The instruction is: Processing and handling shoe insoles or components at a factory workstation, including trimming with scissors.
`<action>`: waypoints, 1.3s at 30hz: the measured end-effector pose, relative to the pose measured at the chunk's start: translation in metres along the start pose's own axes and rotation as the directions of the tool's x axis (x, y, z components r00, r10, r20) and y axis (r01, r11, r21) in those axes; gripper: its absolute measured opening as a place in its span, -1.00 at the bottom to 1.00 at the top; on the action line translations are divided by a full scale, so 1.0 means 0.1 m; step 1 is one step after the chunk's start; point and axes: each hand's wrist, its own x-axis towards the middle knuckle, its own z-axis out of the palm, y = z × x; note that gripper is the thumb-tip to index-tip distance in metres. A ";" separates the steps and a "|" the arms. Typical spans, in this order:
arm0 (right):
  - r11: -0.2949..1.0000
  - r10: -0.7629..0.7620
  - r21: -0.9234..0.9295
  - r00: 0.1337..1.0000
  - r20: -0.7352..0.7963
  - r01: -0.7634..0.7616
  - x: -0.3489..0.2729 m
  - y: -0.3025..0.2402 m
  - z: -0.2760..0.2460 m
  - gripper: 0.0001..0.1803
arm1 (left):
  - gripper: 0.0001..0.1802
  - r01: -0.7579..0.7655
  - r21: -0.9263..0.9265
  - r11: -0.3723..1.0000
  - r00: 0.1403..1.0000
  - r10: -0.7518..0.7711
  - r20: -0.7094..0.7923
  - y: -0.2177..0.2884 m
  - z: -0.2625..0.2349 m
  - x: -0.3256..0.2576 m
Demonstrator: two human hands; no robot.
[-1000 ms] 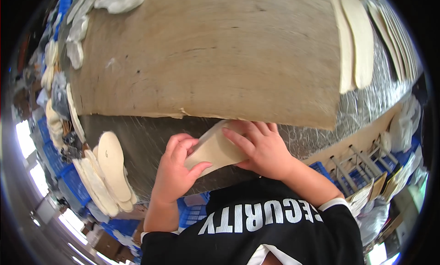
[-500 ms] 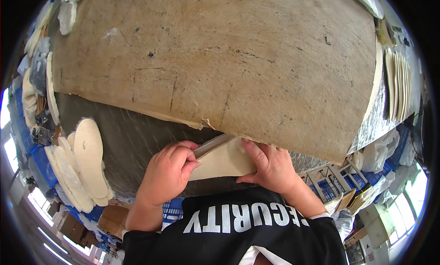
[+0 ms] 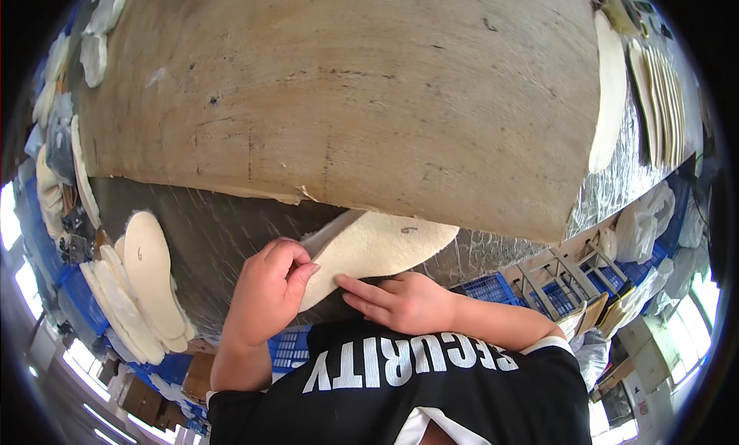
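A cream insole [image 3: 369, 249] with a dark mark lies slanted in front of me. Its far end sits at the torn edge of a brown board. Along its far left side a second pale layer [image 3: 332, 231] shows beneath, parted from it. My left hand [image 3: 268, 291] is closed at the near left end, thumb and index finger pinched on the insole's edge. With index and middle fingers stretched out, my right hand [image 3: 400, 300] touches the near edge of the insole. The right thumb is hidden.
The large brown board [image 3: 346, 98] covers the far part of the dark table surface [image 3: 200, 222]. Stacked insoles [image 3: 148, 264] lie at left. A row of insoles [image 3: 658, 102] stands at far right, beside a single insole [image 3: 608, 95]. Blue crates [image 3: 493, 289] are below right.
My right hand has left the insole's right end and moved left along its near edge. That end, with its mark, now shows. The view has shifted a little.
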 end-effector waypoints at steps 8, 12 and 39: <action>0.991 -0.130 -0.047 0.982 -0.141 0.124 -0.18 -0.11 0.19 -0.58 | -0.73 0.214 -0.136 0.967 0.976 -0.207 0.065 0.03 0.00 0.00; 0.996 0.020 -0.084 0.997 0.072 -0.014 -0.15 -0.19 0.17 -0.51 | -0.76 0.296 -0.231 0.927 0.950 -0.260 0.174 0.14 0.02 0.01; 0.965 0.074 -0.248 0.996 -0.048 -0.083 -0.21 -0.28 0.40 -0.52 | -0.82 0.078 -0.102 0.992 0.988 -0.063 0.138 0.40 0.17 0.01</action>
